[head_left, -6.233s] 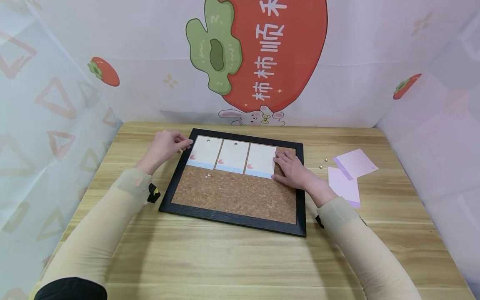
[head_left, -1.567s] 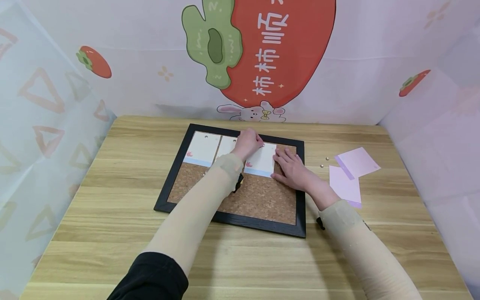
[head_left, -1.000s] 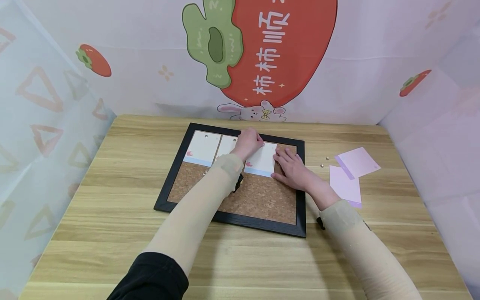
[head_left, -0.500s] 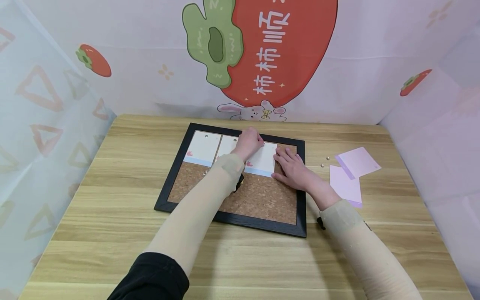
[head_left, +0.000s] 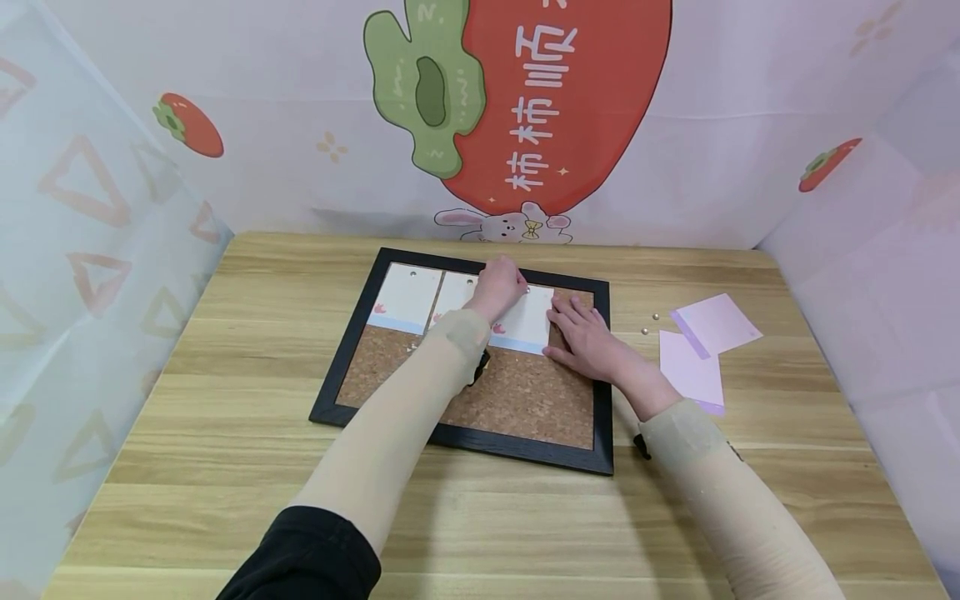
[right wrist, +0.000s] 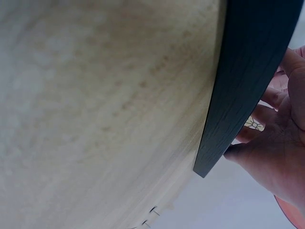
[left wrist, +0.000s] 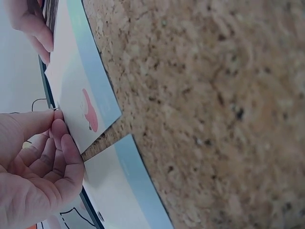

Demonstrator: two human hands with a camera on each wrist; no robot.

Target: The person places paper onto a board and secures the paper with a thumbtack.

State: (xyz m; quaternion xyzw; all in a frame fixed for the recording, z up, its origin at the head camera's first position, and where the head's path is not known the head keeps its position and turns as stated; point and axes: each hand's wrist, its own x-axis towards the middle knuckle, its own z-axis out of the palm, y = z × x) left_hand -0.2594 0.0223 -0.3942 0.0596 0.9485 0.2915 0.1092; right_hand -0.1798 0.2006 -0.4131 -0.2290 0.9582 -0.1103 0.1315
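Observation:
A cork board (head_left: 525,408) in a black frame lies on the table, with three white cards in a row along its upper part. Small thumbtacks (head_left: 412,273) sit at the tops of the left card (head_left: 405,300) and the middle card (head_left: 453,293). My left hand (head_left: 498,287) pinches a thumbtack (left wrist: 55,109) between thumb and fingertip at the top edge of the third card (head_left: 525,321). Its point is hidden. With fingers spread, my right hand (head_left: 585,337) rests on that card's right edge and the cork beside it.
Two loose thumbtacks (head_left: 656,317) lie on the wooden table (head_left: 517,533), right of the board. Close by, an upper pink note (head_left: 717,325) overlaps a lower pink note (head_left: 690,371). A printed cloth backdrop (head_left: 285,150) rises behind the table.
Since the oldest frame, my left hand has moved right from the frame's left side to the third card's top. Over the last second both hands stay nearly still.

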